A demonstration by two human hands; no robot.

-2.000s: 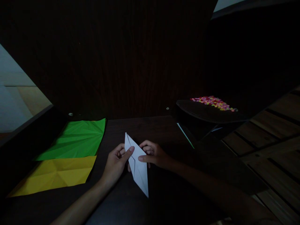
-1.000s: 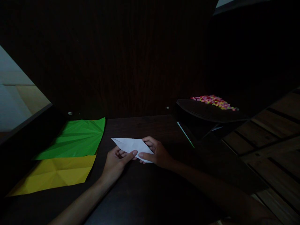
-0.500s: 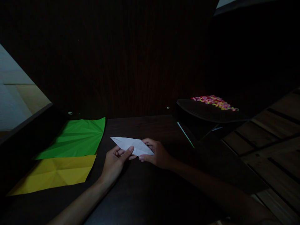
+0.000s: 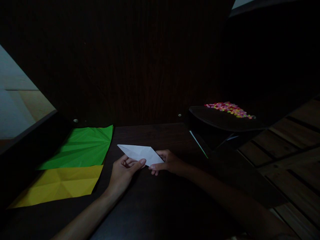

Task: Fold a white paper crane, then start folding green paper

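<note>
Dim room, dark wood-grain panel behind; dark wooden bench carries everything, lit only weakly.

Left hand: fingers curled under, thumb laid on top of the near edge of the white folded paper kite-shape, pinching it. Right hand: fingers closed on the paper's right-hand point, thumb on top. Both hands narrow, both holding the same piece. Paper lies almost flat between the hands, long axis running left to right, its free sharp point sticking out beyond the left hand; whether it touches the bench or is held just above it cannot be told.

Judgement on the fold in hand: keep both pinches close to the crease line, match the edges before pressing, then run a thumb along the fold from the middle outward so the tips stay sharp. Poor light makes alignment the main risk.

Outward, left of the left hand: creased green paper sheet, flat on the bench, and nearer the person a creased yellow paper sheet touching its near edge. Right of the right hand, further back: dark raised tray with a heap of small multicoloured pieces; a thin green-and-white strip leans beneath it.

No writing, brand or label legible anywhere.
</note>
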